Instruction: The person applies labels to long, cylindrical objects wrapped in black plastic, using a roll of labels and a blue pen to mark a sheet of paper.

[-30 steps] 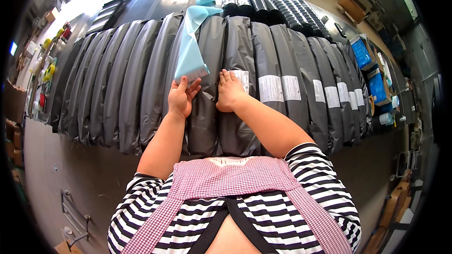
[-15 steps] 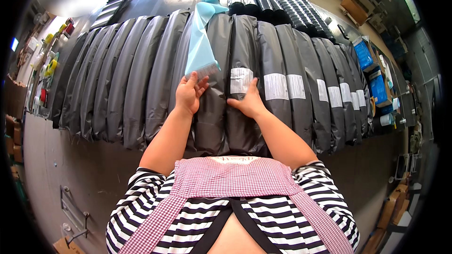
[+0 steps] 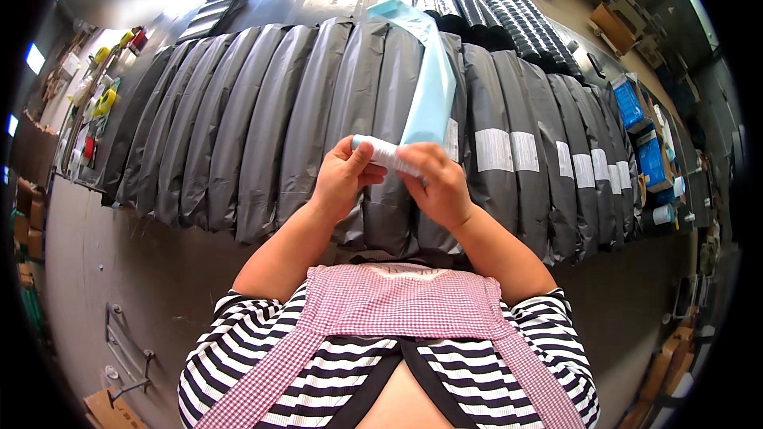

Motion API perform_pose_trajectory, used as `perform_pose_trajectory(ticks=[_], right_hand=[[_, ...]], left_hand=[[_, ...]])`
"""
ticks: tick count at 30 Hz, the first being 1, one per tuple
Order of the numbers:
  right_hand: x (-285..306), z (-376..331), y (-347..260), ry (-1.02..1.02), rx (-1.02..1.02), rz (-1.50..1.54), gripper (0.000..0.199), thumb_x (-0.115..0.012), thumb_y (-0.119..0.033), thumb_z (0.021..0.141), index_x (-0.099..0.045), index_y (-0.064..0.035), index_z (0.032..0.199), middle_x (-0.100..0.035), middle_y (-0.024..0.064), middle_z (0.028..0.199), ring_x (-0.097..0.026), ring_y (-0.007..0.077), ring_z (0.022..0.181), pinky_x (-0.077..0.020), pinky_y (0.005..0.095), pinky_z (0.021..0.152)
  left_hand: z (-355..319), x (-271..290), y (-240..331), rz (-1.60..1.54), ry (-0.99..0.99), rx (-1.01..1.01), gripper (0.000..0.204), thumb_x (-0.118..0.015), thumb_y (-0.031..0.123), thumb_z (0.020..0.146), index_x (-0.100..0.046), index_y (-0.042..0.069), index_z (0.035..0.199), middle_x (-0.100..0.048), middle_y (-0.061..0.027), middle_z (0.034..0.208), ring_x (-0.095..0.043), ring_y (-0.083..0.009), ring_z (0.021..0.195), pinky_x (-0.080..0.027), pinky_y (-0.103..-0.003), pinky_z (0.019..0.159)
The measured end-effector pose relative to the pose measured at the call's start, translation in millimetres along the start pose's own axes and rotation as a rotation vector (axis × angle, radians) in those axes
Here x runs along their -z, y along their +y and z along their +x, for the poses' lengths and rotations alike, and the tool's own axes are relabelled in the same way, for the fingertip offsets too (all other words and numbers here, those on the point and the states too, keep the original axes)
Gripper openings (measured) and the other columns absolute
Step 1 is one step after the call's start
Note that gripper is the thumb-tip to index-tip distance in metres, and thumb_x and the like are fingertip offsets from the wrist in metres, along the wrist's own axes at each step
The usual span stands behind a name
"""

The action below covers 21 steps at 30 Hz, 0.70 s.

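Left hand [image 3: 343, 177] and right hand [image 3: 439, 184]: both closed on the white end of a long light-blue label backing strip [image 3: 429, 91], held above a row of grey poly mailer bags [image 3: 262, 119] overlapped on the table; white labels [image 3: 509, 151] on bags at right

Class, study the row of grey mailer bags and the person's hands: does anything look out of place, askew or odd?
One thing breaks the pattern: a long light blue strip trails slantwise over the grey mailer bags, which otherwise lie in an even overlapping row. Its near end meets a white label pinched between the left hand and right hand. Nothing looks spilled or torn.
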State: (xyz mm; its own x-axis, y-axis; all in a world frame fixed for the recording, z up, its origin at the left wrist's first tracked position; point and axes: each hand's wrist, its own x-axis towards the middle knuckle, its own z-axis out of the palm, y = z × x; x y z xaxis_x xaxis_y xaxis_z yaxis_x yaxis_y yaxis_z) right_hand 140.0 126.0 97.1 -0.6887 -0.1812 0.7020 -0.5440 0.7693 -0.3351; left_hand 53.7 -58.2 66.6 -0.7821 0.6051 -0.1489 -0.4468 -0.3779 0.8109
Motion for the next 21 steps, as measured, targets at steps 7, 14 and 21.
perform_pose_trajectory(ticks=[7,14,21], right_hand=[[-13.8,13.8,-12.0,-0.027,-0.791,0.717,0.028,-0.075,-0.010,0.088,-0.068,-0.0049,0.115,-0.066,0.0028,0.092,-0.061,0.0079,0.080,-0.0514,0.0231,0.072],[-30.1,14.5,-14.5,0.042,-0.863,0.889,0.029,-0.073,-0.011,0.090,-0.064,-0.0028,0.115,-0.065,0.0036,0.095,-0.060,0.0088,0.084,-0.0524,0.0240,0.072],[-49.2,17.3,-22.9,0.127,-1.053,1.032,0.032,-0.073,-0.018,0.093,-0.058,-0.0079,0.119,-0.062,0.0054,0.096,-0.059,0.0089,0.085,-0.0507,0.0232,0.071]], left_hand=[[-15.0,34.6,37.1,0.255,-0.077,0.061,0.026,-0.061,0.027,0.101,-0.060,0.007,0.117,-0.069,-0.0049,0.094,-0.066,-0.0123,0.081,-0.057,-0.028,0.074],[-22.1,41.5,41.3,0.165,0.092,-0.112,0.026,-0.061,0.024,0.101,-0.065,0.004,0.116,-0.069,-0.0044,0.098,-0.066,-0.0118,0.084,-0.057,-0.028,0.075],[-21.7,45.8,11.1,0.350,-0.010,-0.157,0.025,-0.070,0.008,0.093,-0.064,0.001,0.116,-0.065,0.0012,0.095,-0.056,-0.0049,0.086,-0.045,-0.022,0.076]])
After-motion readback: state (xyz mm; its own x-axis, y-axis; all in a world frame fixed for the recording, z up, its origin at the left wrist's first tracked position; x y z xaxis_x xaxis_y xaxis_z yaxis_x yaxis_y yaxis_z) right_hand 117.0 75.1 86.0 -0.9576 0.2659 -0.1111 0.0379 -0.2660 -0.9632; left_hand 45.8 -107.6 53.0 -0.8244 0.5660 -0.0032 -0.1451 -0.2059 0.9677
